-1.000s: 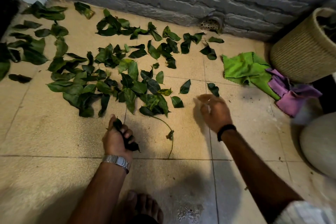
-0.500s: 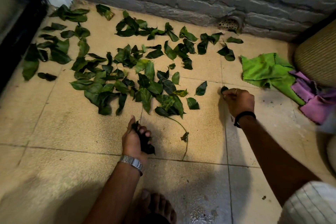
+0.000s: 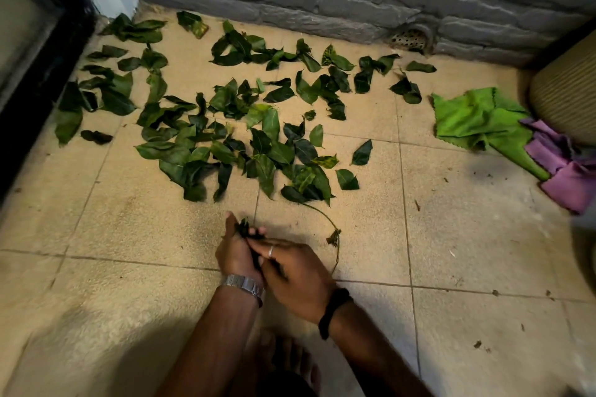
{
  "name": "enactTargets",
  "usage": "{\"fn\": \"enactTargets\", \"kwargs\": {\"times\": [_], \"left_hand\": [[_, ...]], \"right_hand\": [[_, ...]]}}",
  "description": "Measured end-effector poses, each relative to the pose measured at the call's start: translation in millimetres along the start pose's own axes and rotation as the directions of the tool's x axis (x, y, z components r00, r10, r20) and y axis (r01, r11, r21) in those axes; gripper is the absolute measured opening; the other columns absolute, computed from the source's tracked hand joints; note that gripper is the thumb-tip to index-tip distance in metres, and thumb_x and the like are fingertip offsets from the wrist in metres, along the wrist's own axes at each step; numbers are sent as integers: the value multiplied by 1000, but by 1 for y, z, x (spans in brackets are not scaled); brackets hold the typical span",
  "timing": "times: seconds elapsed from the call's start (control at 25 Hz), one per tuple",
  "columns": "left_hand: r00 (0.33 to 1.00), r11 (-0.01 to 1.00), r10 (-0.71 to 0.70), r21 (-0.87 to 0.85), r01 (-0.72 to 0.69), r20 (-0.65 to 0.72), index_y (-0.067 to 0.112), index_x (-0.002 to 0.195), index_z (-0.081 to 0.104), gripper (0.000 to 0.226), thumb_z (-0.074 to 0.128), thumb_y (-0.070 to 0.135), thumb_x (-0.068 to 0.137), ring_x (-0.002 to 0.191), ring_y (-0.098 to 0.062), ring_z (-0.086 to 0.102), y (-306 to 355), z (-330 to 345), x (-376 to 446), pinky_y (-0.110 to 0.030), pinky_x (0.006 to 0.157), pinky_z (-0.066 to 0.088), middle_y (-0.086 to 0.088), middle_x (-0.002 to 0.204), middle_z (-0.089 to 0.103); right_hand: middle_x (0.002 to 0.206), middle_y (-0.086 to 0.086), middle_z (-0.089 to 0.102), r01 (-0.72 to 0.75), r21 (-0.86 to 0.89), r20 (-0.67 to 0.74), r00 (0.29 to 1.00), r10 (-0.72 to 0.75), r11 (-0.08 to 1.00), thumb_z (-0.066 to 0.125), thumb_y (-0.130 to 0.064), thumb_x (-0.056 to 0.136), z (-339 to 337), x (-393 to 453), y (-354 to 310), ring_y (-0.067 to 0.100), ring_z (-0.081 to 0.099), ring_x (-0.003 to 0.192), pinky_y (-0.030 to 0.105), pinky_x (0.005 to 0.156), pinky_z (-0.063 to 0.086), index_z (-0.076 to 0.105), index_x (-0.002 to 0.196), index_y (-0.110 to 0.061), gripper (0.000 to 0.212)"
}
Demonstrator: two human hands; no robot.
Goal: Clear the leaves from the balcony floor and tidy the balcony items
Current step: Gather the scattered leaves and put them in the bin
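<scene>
Our left hand (image 3: 237,248) grips a small bunch of leaves (image 3: 246,229) while our right hand (image 3: 295,271) pinches another into it. Most leaves (image 3: 225,138) lie scattered across the balcony floor (image 3: 467,235). If the bunch outgrows our grip, leaves could slip out.

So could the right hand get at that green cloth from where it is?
Probably yes. The floor between the right hand and the green cloth is bare tile. But its fingers meet the left hand at the bunch of leaves, so it must finish there first.
</scene>
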State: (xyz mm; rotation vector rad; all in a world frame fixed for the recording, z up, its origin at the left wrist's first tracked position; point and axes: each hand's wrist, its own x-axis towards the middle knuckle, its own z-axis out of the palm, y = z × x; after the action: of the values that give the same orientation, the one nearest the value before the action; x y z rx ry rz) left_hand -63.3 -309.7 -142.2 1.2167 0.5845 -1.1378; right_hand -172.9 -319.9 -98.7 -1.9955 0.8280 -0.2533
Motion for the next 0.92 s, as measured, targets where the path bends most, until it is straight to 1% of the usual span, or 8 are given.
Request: {"fn": "enactTargets", "kwargs": {"times": [0.12,0.24,0.32,0.48,0.72,0.8,0.88,0.92], "left_hand": [[990,998,59,-26,-63,-128,19,62,43,48,59,52,94,40,-12,45,13,3,-2,-20,41,44,3,47,45],[991,996,86,26,-84,-106,21,56,41,53,59,58,90,37,-11,34,27,0,-2,-17,40,29,4,49,38],[989,990,124,80,-118,-75,20,60,43,50,60,56,91,37,-11,31,28,-8,-1,-17,38,25,3,53,37],[985,978,171,124,-167,-25,17,74,56,37,58,46,96,35,-8,32,23,-18,-8,-16,35,23,5,50,41],[995,983,89,167,-80,-46,16,60,47,55,57,60,91,34,-13,39,26,-21,-9,-15,38,32,1,46,46],[999,993,48,107,-47,-12,12,72,62,53,62,64,85,54,-18,60,25,-24,-2,-27,55,54,-5,65,65],[998,999,30,40,-32,52,7,93,70,59,61,64,86,82,-24,70,27,-24,-1,-41,87,57,-13,90,73],[997,998,48,30,-50,61,5,96,68,57,58,61,89,81,-22,71,27,-25,-1,-38,87,57,-12,89,73]], "right_hand": [[121,-3,71,59,-80,87,995,-52,995,52,-12,94,-23,16,1,9,64,109,26,98,50,68,125,-22,37],[109,-12,72,-101,-73,-140,986,90,992,58,-14,94,-44,41,13,-2,64,95,25,88,55,74,112,-27,27],[111,-8,68,-203,-314,-259,958,122,928,61,-23,94,-52,57,29,8,63,95,30,84,56,71,116,-28,25],[112,1,58,-314,-616,-214,949,230,723,58,-37,95,-49,69,58,23,58,102,33,80,53,69,118,-25,28],[95,-11,65,-176,-62,-521,846,119,982,72,-22,89,-29,39,24,7,62,84,27,74,57,77,103,-25,15],[94,-13,65,-108,-6,-477,874,92,994,71,-23,89,0,22,1,6,61,86,29,74,57,77,102,-27,15],[98,-11,65,-87,-77,-364,930,53,993,65,-24,90,31,11,-13,9,58,93,29,79,54,76,103,-28,17],[101,-10,64,-81,-125,-289,956,42,989,59,-23,91,41,6,-17,11,57,96,31,82,53,75,105,-27,21]]}}
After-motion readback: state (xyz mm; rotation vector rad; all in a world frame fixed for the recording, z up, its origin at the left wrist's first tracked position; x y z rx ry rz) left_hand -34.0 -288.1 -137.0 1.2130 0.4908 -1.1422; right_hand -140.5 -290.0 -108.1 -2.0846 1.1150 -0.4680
